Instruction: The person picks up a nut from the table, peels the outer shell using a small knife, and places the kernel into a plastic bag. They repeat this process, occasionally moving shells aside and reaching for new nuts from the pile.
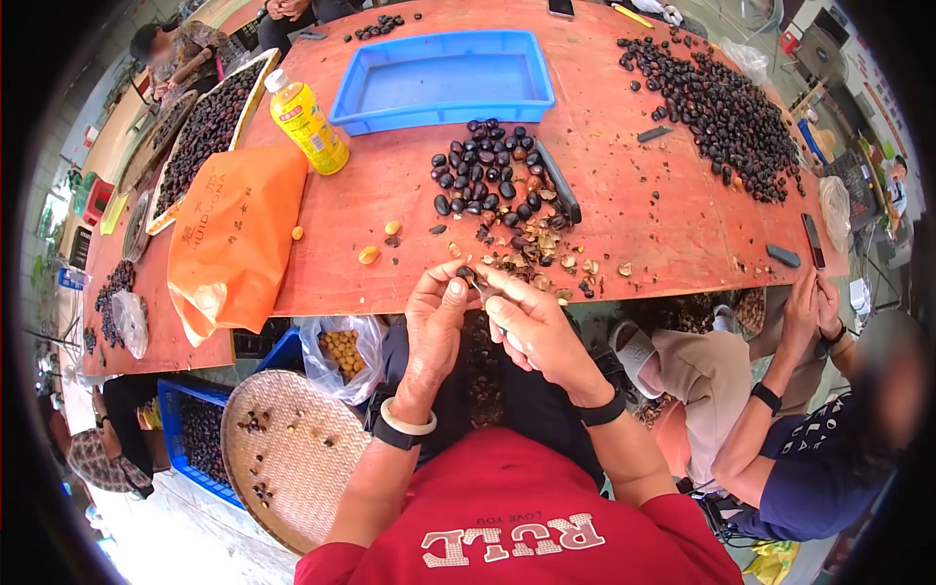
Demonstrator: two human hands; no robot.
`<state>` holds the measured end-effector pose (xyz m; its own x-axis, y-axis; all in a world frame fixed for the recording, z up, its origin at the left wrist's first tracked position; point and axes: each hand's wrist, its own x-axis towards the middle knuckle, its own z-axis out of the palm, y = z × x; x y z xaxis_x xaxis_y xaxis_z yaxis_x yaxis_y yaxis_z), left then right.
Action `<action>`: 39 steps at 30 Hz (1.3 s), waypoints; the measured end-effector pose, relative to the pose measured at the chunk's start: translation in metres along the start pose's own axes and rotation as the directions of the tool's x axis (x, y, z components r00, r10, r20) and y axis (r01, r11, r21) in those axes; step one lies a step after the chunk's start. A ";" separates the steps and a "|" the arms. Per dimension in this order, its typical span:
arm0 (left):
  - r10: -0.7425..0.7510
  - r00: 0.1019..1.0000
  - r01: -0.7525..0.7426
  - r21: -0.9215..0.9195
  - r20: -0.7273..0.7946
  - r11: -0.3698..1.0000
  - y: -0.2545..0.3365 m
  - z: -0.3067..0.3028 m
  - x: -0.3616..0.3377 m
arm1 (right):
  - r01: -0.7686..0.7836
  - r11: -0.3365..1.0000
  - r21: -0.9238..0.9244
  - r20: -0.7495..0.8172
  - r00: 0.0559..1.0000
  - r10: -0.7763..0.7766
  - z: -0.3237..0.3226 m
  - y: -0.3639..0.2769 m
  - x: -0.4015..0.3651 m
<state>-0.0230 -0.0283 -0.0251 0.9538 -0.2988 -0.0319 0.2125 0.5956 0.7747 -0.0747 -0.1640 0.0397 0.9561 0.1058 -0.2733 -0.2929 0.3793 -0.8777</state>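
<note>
My left hand (437,312) pinches a dark, glossy nut (466,275) between thumb and fingertips, just over the table's near edge. Against that nut rests the thin metal tip of a small knife (478,291); its handle is mostly hidden inside my closed right hand (534,327). Beyond my fingers, pale brown shell pieces (534,244) lie scattered on the red table (380,210). Behind them is a heap of whole dark nuts (478,174), with a dark grey bar-shaped object (558,183) along its right side. A few peeled yellow kernels (369,254) sit to the left.
A blue tray (444,122) stands behind the heap, beside a yellow bottle (310,127) and an orange bag (229,234). Below left are a woven basket (327,478) and a plastic bag of yellow kernels (341,356). A person (809,439) sits close on the right.
</note>
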 end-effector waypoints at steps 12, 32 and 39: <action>0.000 0.999 -0.002 0.064 0.035 0.998 -0.002 -0.003 -0.001 | 0.010 0.989 -0.148 0.005 1.000 -0.010 -0.004 0.002 -0.003; -0.015 0.999 0.009 -0.119 -0.050 0.993 0.002 0.001 -0.011 | 0.161 0.987 0.016 -0.069 0.985 -0.159 0.020 0.040 0.008; 0.039 0.999 -0.034 -0.161 0.029 0.986 -0.011 0.000 -0.028 | 0.117 0.943 0.313 -0.160 0.985 -0.069 0.021 0.039 -0.010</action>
<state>-0.0525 -0.0270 -0.0327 0.9547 -0.2970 0.0171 0.2114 0.7175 0.6637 -0.0950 -0.1309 0.0166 0.9600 -0.0695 -0.2712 -0.1605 0.6572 -0.7364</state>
